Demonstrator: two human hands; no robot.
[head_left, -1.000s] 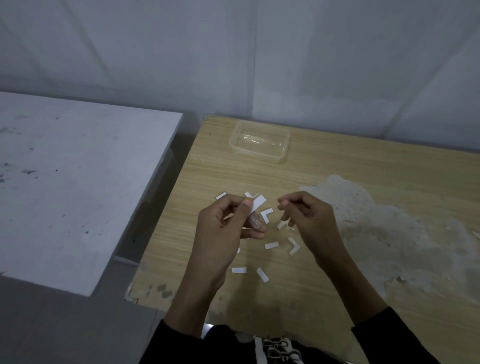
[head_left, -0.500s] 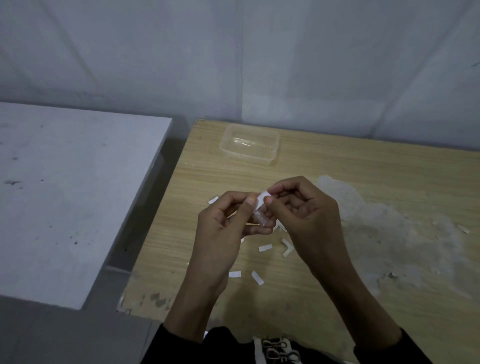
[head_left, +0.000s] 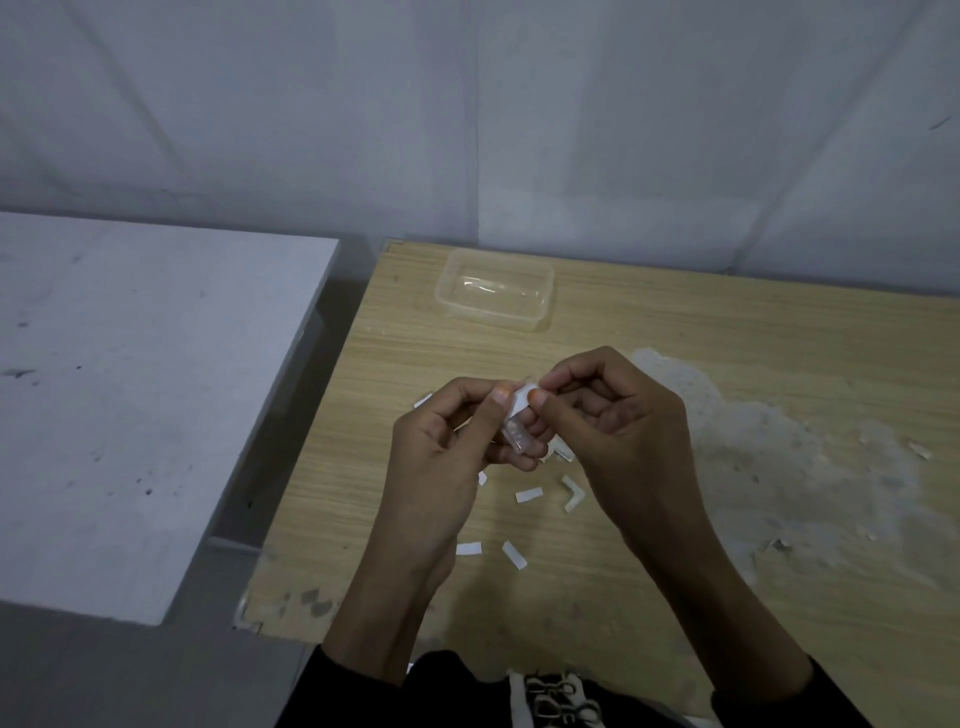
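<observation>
Above a wooden table (head_left: 675, 332), my left hand (head_left: 447, 457) holds a small clear plastic piece (head_left: 515, 434) with a white paper strip (head_left: 521, 401) on it, thumb pressed against it. The thumb and forefinger of my right hand (head_left: 618, 431) pinch the top end of that white strip. Both hands meet at the middle of the view, a little above the tabletop. Several small white paper strips (head_left: 529, 495) lie scattered on the table under and around my hands.
An empty clear plastic container (head_left: 494, 289) stands at the table's back left. A worn pale patch (head_left: 779, 467) covers the table's right part. A white tabletop (head_left: 130, 389) lies to the left across a gap. A grey wall rises behind.
My right hand moved left from its own spot and took hold of the white strip held in my left hand. The camera view shifted slightly.
</observation>
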